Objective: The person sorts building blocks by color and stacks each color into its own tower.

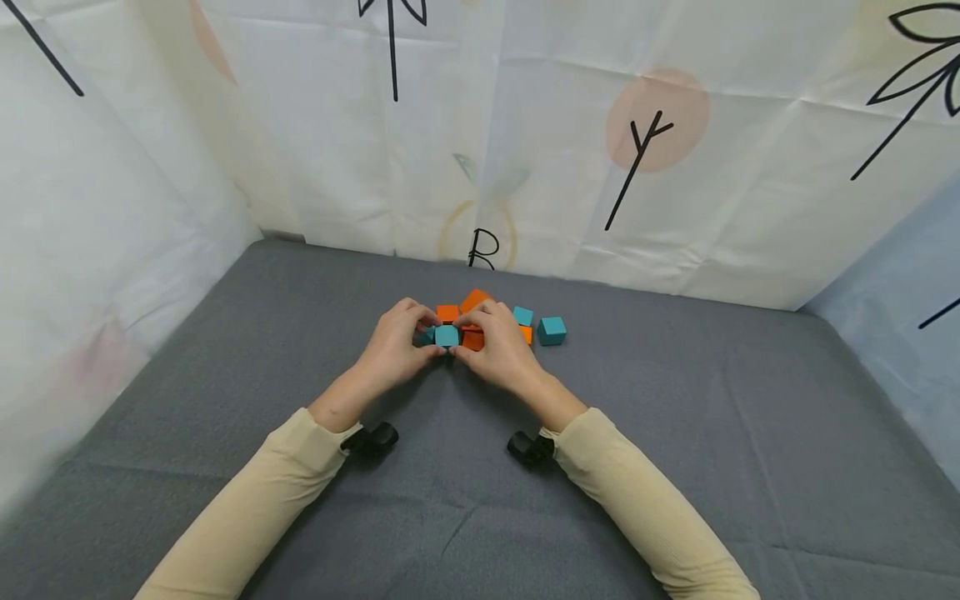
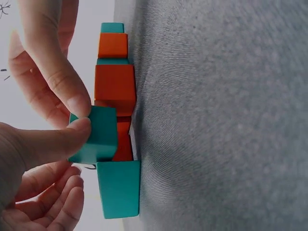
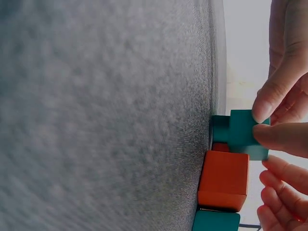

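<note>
Fingers and thumbs of my left hand [image 1: 396, 342] and right hand [image 1: 501, 346] pinch one teal cube [image 1: 447, 336] from either side. In the left wrist view this teal cube [image 2: 102, 132] is held over the gap between a teal cube [image 2: 119, 190] and an orange cube [image 2: 114, 90], with a further orange cube [image 2: 124, 142] partly hidden behind. The right wrist view has both thumbs on the held cube [image 3: 243, 127], close to an orange cube [image 3: 223, 179] on the cloth. Contact underneath it is hard to make out.
Right of my right hand are a teal cube [image 1: 552, 331], a smaller-looking teal one [image 1: 523, 316] and a partly covered orange one [image 1: 527, 335]. Behind the hands lie orange cubes [image 1: 447, 313]. Grey cloth [image 1: 675, 450] covers the table; a printed white curtain [image 1: 555, 167] hangs at the back.
</note>
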`<action>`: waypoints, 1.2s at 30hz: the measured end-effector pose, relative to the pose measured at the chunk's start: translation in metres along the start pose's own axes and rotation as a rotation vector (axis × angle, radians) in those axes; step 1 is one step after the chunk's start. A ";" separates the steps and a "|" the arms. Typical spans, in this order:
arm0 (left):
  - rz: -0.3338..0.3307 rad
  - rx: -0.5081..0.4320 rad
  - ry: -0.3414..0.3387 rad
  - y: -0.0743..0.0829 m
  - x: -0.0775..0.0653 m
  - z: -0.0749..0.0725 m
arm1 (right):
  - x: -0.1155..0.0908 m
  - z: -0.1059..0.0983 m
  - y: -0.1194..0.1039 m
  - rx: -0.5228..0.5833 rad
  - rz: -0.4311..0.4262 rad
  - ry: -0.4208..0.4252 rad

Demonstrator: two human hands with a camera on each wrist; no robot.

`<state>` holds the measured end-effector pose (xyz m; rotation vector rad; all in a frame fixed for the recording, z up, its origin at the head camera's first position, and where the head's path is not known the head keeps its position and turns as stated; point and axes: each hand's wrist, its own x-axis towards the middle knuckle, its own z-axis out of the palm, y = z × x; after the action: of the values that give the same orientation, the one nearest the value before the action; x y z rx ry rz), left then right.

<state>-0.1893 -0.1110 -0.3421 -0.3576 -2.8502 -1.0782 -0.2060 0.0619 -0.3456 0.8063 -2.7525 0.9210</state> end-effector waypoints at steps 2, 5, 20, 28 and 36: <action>0.009 -0.019 0.006 -0.001 -0.002 -0.002 | -0.001 0.000 0.000 0.039 -0.002 0.007; 0.023 -0.050 0.015 -0.002 -0.005 -0.004 | -0.003 -0.001 0.000 0.096 -0.001 0.012; -0.015 -0.141 -0.072 -0.015 -0.022 -0.027 | -0.010 0.006 -0.020 0.381 0.057 -0.003; -0.023 -0.217 -0.118 -0.026 -0.033 -0.038 | -0.009 0.012 -0.033 0.439 0.084 -0.066; -0.009 -0.209 -0.160 -0.039 -0.039 -0.050 | -0.005 0.018 -0.045 0.475 0.121 -0.111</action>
<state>-0.1620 -0.1792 -0.3355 -0.4649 -2.8823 -1.4160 -0.1775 0.0230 -0.3378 0.7759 -2.7311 1.6393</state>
